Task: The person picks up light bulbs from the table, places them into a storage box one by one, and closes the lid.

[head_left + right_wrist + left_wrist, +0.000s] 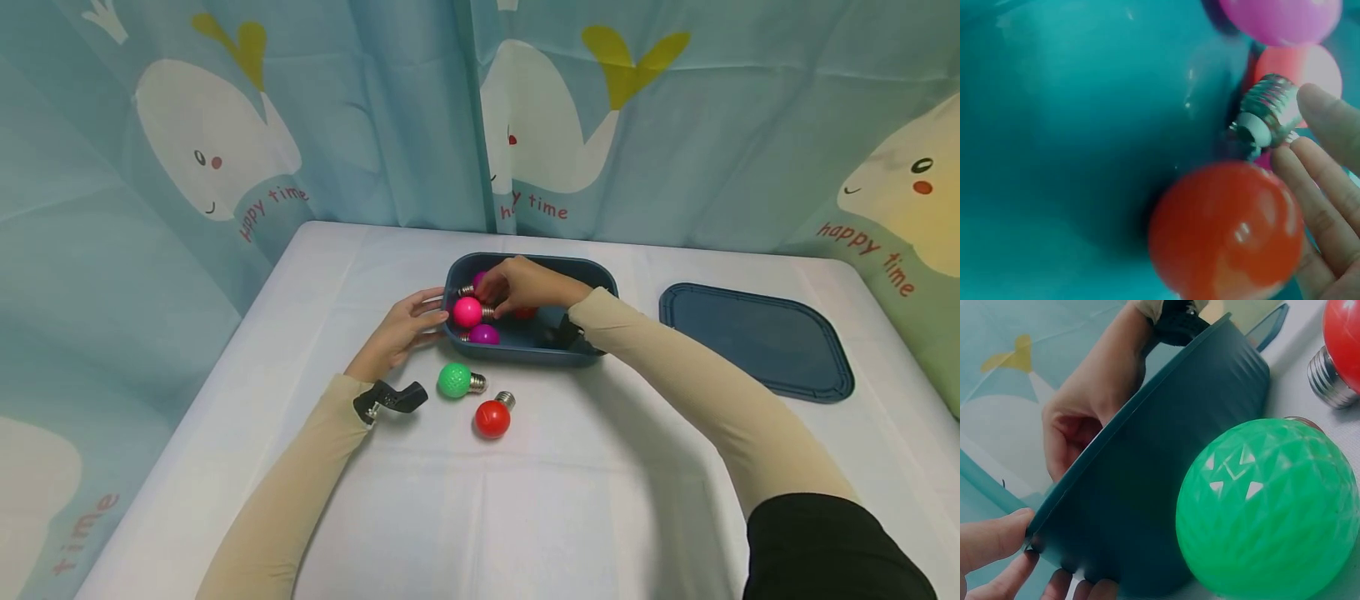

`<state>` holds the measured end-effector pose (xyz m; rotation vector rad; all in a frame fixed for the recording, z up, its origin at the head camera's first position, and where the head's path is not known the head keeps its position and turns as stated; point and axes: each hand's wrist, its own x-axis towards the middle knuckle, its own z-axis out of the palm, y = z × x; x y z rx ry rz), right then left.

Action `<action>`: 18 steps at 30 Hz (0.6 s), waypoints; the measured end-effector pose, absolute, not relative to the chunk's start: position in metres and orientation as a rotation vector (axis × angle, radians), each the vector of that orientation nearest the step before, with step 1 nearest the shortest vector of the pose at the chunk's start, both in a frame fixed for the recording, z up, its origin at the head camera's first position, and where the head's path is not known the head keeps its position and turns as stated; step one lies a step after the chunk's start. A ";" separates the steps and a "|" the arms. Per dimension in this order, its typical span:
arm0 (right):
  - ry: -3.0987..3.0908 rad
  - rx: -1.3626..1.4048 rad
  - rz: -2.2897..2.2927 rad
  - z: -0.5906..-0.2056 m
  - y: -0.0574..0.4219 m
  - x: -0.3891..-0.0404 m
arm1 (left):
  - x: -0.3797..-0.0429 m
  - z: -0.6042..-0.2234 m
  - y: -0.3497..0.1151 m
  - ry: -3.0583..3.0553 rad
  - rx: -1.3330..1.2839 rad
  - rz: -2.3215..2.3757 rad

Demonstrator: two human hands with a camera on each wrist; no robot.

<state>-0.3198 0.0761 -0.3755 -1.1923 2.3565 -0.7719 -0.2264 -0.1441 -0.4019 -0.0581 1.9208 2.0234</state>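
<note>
My right hand (528, 285) reaches into a dark blue bin (525, 357), its thumb and fingertips pinching the metal screw base of a pink light bulb (467, 312). In the right wrist view, the thumb and fingers meet the edge of that threaded base (1272, 103). One purple bulb (483, 335) lies in front of the pink one, another (478, 279) behind it. A red bulb (1229, 231) sits in the bin, partly hidden by my hand in the head view. My left hand (401, 329) touches the bin's left end, thumb at the rim and fingers against the outer wall.
A green bulb (454, 380) with a faceted surface and a second red bulb (492, 419) lie on the white table in front of the bin. To the right lies a flat dark blue lid (753, 337). A patterned curtain (405, 117) hangs behind the table.
</note>
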 end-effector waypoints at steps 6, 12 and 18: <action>2.328 -1.165 -0.818 -0.361 0.086 -0.315 | -0.226 -0.401 -0.144 1.907 -0.051 2.032; 2.332 -1.193 -0.809 -0.347 0.099 -0.308 | -0.226 -0.400 -0.142 1.908 -0.060 2.029; 2.343 -1.220 -0.787 -0.330 0.109 -0.292 | -0.226 -0.400 -0.143 1.910 -0.077 2.025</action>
